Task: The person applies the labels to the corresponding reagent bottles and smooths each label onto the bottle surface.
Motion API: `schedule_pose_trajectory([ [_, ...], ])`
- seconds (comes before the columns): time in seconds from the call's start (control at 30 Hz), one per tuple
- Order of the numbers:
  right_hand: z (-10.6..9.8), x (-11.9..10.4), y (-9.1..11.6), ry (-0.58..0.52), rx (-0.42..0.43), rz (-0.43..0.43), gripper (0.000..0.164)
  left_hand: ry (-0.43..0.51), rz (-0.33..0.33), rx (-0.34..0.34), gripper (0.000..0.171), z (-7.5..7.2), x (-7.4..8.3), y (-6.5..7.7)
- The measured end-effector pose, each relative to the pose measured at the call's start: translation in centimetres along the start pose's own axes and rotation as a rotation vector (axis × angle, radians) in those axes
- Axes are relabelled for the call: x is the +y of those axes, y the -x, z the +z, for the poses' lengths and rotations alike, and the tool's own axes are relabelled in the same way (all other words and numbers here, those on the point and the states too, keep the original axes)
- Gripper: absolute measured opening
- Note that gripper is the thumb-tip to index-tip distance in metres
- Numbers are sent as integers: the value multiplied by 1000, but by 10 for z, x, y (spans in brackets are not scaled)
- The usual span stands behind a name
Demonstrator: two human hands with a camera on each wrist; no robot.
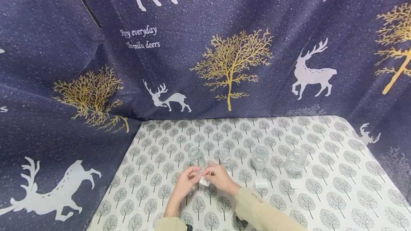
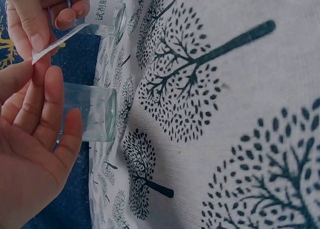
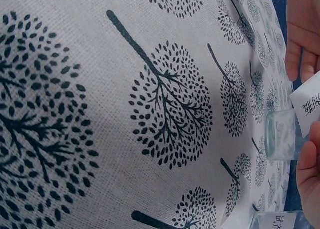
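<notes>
In front of the leftmost glass jar (image 1: pixel 196 155), both hands meet over a small white paper label (image 1: pixel 204 181). My left hand (image 1: pixel 186 182) pinches the label's corner between thumb and forefinger, its other fingers loosely bent, as the left wrist view shows. From the other side, my right hand (image 1: pixel 221 178) pinches the same label. Printed characters show on the label (image 3: pixel 309 103) in the right wrist view. Behind the hands in the left wrist view, the jar (image 2: pixel 90 113) stands upright and apart from them. A smaller jar (image 2: pixel 107 20) beside it bears a similar printed label.
To the right of the smaller jar (image 1: pixel 225 157) stand two more glass jars, one in the middle (image 1: pixel 260 157) and one at the far right (image 1: pixel 296 160). White pieces, one left (image 1: pixel 261 183) and one right (image 1: pixel 294 184), are in front of them. A dark patterned curtain (image 1: pixel 179 59) hangs behind the tree-print tablecloth (image 1: pixel 151 188).
</notes>
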State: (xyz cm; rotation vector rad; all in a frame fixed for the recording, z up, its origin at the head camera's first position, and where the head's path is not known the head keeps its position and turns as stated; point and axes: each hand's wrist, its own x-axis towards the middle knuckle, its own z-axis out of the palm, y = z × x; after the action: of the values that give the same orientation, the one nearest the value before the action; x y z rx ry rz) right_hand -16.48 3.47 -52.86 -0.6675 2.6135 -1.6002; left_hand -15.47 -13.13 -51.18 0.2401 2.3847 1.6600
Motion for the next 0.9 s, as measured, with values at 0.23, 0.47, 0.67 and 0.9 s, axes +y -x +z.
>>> schedule_pose_trajectory([
  [0.23,2,4,1,9,26,-7,9,13,-11,-3,33,1,15,5],
  [0.47,5,6,3,15,36,-27,7,45,-2,-4,33,3,8,2],
  [0.67,2,4,4,24,38,-20,6,4,50,68,32,5,-21,-7],
  [0.9,-5,3,8,-43,22,45,10,-64,185,159,16,5,-36,-9],
])
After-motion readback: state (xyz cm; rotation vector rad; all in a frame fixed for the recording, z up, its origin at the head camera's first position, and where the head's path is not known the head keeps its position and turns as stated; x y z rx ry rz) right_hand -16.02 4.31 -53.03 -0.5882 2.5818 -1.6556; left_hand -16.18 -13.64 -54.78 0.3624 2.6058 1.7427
